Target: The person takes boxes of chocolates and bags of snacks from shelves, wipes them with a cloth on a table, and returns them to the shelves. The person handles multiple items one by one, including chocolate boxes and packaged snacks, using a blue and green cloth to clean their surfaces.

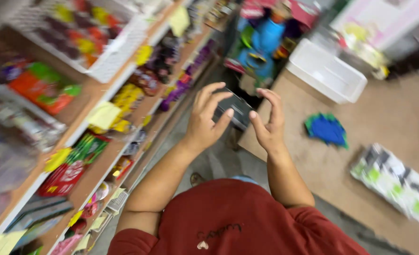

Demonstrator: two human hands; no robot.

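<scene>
A small dark flat device [237, 109], like a phone, sits between both my hands in front of my chest. My left hand [204, 118] curls around its left side with the thumb against its edge. My right hand [269, 120] grips its right side, fingers raised. The picture is blurred by motion. My red shirt [233, 217] fills the bottom of the view.
Shop shelves [101, 156] with colourful packets and yellow tags run along the left. On the right stands a brown counter [393, 118] with a white tub [327, 71], a blue and green item [327, 130] and a wrapped pack [398, 184]. A narrow aisle floor [219, 160] lies between.
</scene>
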